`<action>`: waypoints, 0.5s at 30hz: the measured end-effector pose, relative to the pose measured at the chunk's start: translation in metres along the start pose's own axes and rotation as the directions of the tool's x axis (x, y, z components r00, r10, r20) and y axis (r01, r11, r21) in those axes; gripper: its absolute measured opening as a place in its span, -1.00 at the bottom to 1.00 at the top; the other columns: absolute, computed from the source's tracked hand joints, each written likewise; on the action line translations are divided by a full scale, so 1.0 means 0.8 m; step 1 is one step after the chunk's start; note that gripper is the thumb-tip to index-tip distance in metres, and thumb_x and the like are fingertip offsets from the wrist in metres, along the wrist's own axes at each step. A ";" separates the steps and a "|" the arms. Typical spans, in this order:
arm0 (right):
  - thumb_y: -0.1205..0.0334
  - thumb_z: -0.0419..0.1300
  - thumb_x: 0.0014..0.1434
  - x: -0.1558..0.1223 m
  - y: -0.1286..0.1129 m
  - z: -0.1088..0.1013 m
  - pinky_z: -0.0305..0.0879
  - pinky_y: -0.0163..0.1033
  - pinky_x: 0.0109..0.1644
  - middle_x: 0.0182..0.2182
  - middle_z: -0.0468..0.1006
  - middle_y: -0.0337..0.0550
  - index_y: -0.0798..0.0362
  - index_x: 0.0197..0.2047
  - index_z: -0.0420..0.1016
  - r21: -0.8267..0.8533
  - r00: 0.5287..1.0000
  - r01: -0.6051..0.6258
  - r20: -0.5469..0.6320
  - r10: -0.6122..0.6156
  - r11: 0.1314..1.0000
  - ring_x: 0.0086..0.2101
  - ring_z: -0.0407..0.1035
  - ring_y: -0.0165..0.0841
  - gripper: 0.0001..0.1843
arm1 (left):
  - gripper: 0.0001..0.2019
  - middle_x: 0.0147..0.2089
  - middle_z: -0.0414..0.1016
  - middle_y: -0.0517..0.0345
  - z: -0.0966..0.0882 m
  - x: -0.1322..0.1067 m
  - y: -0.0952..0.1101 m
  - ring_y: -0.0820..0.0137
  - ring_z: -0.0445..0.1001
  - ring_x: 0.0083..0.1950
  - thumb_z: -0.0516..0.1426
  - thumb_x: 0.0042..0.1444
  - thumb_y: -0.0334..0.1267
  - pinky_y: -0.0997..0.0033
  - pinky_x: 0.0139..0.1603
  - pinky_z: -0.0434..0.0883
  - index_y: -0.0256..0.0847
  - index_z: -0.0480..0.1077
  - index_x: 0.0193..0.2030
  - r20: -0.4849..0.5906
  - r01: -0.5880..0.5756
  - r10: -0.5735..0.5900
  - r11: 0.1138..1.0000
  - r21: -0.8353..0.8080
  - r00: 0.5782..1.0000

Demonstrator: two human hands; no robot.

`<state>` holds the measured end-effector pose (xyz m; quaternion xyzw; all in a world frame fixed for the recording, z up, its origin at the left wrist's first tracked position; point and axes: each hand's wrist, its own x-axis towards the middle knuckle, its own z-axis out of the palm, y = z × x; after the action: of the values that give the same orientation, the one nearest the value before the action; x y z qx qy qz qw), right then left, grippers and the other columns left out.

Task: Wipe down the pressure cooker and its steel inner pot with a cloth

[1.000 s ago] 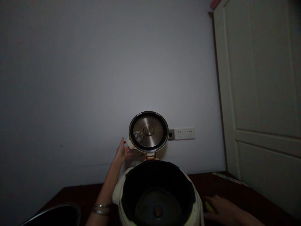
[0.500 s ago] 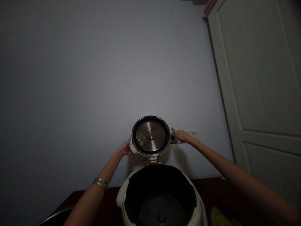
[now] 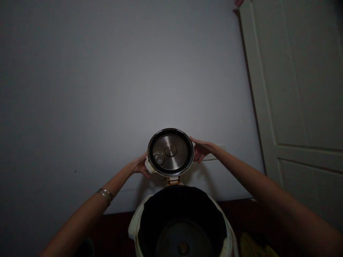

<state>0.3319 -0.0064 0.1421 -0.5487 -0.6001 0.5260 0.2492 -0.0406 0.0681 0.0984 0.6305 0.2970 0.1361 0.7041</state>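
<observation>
A cream rice cooker (image 3: 134, 228) stands open below me, its dark inner cavity (image 3: 182, 225) showing a heating plate at the bottom. Its round lid (image 3: 170, 151) stands upright on the hinge, the steel inner plate facing me. My left hand (image 3: 138, 166) grips the lid's left edge, fingers curled behind it; a bracelet is on that wrist. My right hand (image 3: 200, 149) holds the lid's right edge, fingers reaching behind it.
A plain grey wall (image 3: 107, 89) rises behind the cooker. A cream panelled door (image 3: 302, 89) stands at the right. The cooker sits on a dark wooden table (image 3: 118, 228). A yellow object (image 3: 248, 246) lies at the cooker's lower right.
My right hand rose from the table by the yellow object to the wall socket, then onto the lid's right edge. My left hand stayed at the lid's left edge.
</observation>
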 end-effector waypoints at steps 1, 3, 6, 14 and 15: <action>-0.54 -0.40 -0.05 0.000 0.001 -0.002 0.41 0.04 -0.21 -0.38 0.54 0.27 0.31 -0.21 0.42 0.011 1.000 0.010 0.021 -0.011 1.000 -0.31 0.47 -0.08 0.07 | -0.30 -0.18 0.52 -0.12 -0.001 -0.002 -0.001 0.08 0.50 -0.18 -0.02 -0.02 0.31 0.00 -0.35 0.48 -0.29 0.29 0.01 0.002 0.003 -0.003 1.000 -0.018 1.000; -0.54 -0.36 -0.05 0.000 0.004 -0.005 0.41 0.06 -0.19 -0.36 0.55 0.29 0.32 -0.20 0.41 0.037 0.998 0.022 0.058 -0.024 0.999 -0.27 0.47 -0.08 0.06 | -0.30 -0.13 0.51 -0.14 -0.002 -0.005 -0.002 0.08 0.49 -0.14 -0.01 0.00 0.29 0.01 -0.32 0.47 -0.30 0.26 0.05 -0.014 0.009 -0.010 0.998 -0.064 1.000; -0.54 -0.30 -0.05 -0.005 0.006 -0.006 0.39 0.15 -0.17 -0.36 0.56 0.26 0.30 -0.18 0.39 0.084 0.995 0.034 0.093 -0.042 0.996 -0.25 0.47 -0.07 0.02 | -0.30 -0.13 0.51 -0.14 -0.001 -0.008 -0.004 0.08 0.48 -0.12 0.01 0.00 0.28 0.03 -0.26 0.45 -0.30 0.27 0.07 -0.007 -0.020 0.019 0.998 -0.062 1.000; -0.50 -0.15 -0.02 -0.053 0.028 0.017 0.37 0.19 -0.14 -0.25 0.56 0.21 0.19 -0.15 0.40 0.168 0.988 0.142 0.036 -0.150 0.975 -0.13 0.42 -0.04 -0.12 | -0.49 -0.21 0.53 0.02 0.012 -0.014 -0.011 0.29 0.47 -0.18 0.05 0.05 0.18 0.23 -0.11 0.39 -0.28 0.41 -0.15 -0.069 -0.147 0.143 0.987 -0.060 0.987; -0.50 -0.13 -0.02 -0.059 0.034 0.021 0.37 0.17 -0.14 -0.23 0.56 0.20 0.18 -0.16 0.41 0.179 0.985 0.162 0.020 -0.168 0.970 -0.12 0.41 -0.05 -0.14 | -0.52 -0.20 0.53 0.02 0.015 -0.015 -0.012 0.32 0.46 -0.18 0.06 0.07 0.15 0.26 -0.08 0.38 -0.27 0.42 -0.14 -0.080 -0.181 0.177 0.983 -0.043 0.981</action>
<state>0.3409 -0.0602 0.1256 -0.4631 -0.5988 0.5644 0.3292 -0.0447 0.0496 0.0923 0.6313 0.2620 0.2302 0.6927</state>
